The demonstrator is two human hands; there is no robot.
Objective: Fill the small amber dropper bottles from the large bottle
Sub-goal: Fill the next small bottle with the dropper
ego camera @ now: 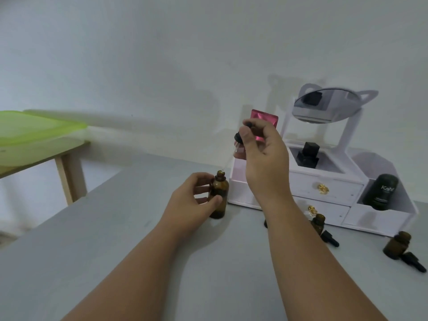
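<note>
Hands were both busy: left hand (194, 198) had its fingers wrapped round the big bottle (218, 200), which stood upright and uncapped on the table (139, 228). Right hand (261, 154) pinched the dropper (238, 137) by its black bulb, glass tip down at the bottle's mouth, though I couldn't tell if it touched the rim. A small bottle (318, 221) stood open by the organizer (324, 188), a second small bottle (397, 245) farther right, each with a black cap (330, 238) lying beside it.
</note>
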